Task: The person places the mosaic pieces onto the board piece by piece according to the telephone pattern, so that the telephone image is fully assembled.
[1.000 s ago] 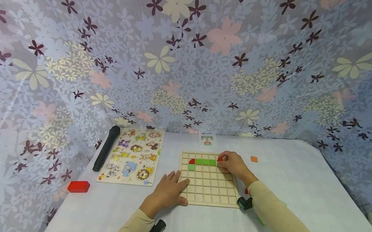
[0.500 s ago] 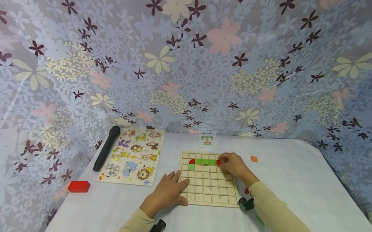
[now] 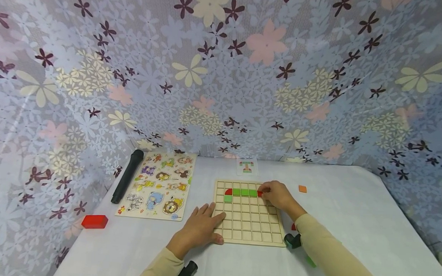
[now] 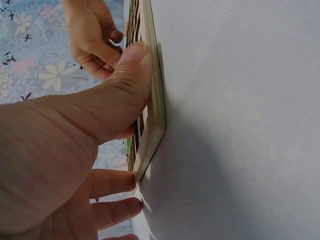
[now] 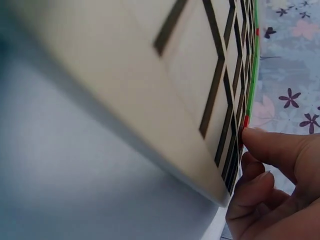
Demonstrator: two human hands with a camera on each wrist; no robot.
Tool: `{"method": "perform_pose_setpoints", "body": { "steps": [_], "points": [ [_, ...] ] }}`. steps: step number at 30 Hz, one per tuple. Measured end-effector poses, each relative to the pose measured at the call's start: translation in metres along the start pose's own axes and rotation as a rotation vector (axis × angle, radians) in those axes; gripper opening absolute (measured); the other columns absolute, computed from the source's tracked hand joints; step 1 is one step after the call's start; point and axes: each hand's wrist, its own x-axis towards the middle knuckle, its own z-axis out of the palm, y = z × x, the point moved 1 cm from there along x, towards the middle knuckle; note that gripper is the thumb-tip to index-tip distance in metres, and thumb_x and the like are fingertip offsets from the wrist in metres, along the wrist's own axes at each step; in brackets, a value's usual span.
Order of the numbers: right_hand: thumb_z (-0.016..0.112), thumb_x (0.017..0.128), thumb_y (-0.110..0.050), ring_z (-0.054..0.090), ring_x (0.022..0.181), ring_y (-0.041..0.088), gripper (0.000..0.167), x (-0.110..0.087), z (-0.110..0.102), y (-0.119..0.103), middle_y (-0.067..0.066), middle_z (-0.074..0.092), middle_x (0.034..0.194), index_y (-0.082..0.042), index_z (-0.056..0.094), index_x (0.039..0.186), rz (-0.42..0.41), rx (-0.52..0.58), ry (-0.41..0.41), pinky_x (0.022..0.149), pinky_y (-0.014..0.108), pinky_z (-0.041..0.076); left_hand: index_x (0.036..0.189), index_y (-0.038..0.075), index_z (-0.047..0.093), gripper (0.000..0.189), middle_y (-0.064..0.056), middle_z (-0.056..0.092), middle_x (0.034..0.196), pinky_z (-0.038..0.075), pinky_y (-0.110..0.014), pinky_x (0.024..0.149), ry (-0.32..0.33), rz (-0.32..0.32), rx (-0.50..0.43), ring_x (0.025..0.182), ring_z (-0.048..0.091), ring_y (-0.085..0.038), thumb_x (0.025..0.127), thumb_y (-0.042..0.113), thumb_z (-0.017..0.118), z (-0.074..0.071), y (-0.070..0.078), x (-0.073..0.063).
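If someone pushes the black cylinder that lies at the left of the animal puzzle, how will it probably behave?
The black cylinder lies on its side on the white table, so a sideways push would probably make it roll; the animal puzzle beside it might stop it. It looks straight and rigid, so it should lift without bending. Its smooth, round surface may be somewhat slippery.

Staged tabletop recording booth, not a lived-in room.
You sit at a white-covered table [image 3: 351, 209] enclosed by a floral cloth backdrop [image 3: 224, 72]; a child's animal puzzle [image 3: 159, 184] and a wooden grid board [image 3: 247, 221] lie on it.
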Motion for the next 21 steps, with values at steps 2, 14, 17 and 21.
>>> {"method": "perform_pose_setpoints", "body": {
  "steps": [2, 14, 17, 21],
  "points": [
    [0.069, 0.092, -0.002, 0.065, 0.1, 0.028, 0.019, -0.001, -0.001, 0.001, 0.009, 0.072, 0.104, -0.006, 0.076, 0.109, 0.016, 0.027, -0.013, 0.086, 0.046, 0.055, 0.149, 0.021, 0.054, 0.081, -0.021, 0.036, 0.161, 0.028, -0.062, 0.119, -0.002, 0.0, 0.0, 0.148, 0.034, -0.042, 0.079, 0.052, 0.078, 0.001, 0.0, 0.0],
    [0.063, 0.102, -0.021, 0.053, 0.082, 0.028, 0.04, -0.045, -0.068, 0.021, 0.014, 0.064, 0.11, -0.002, 0.059, 0.137, 0.145, 0.331, 0.029, 0.06, 0.035, 0.045, 0.15, 0.021, 0.053, 0.081, -0.022, 0.035, 0.161, 0.028, -0.061, 0.119, 0.0, 0.006, 0.003, 0.148, 0.034, -0.043, 0.079, 0.053, 0.077, 0.001, 0.003, -0.001],
    [0.064, 0.101, -0.026, 0.051, 0.083, 0.028, 0.046, -0.063, -0.082, 0.034, 0.015, 0.063, 0.113, -0.002, 0.057, 0.14, 0.16, 0.348, 0.025, 0.059, 0.036, 0.044, 0.15, 0.021, 0.053, 0.081, -0.022, 0.035, 0.161, 0.027, -0.061, 0.12, -0.002, 0.004, 0.001, 0.148, 0.033, -0.043, 0.079, 0.053, 0.077, 0.001, 0.002, 0.0],
    [0.068, 0.099, -0.027, 0.051, 0.088, 0.027, 0.05, -0.08, -0.087, 0.052, 0.015, 0.061, 0.118, -0.003, 0.056, 0.141, 0.208, 0.331, 0.001, 0.06, 0.034, 0.044, 0.15, 0.02, 0.053, 0.081, -0.023, 0.034, 0.161, 0.027, -0.062, 0.12, -0.004, 0.001, 0.004, 0.148, 0.033, -0.044, 0.08, 0.053, 0.077, 0.002, 0.002, 0.0]
  ]
}}
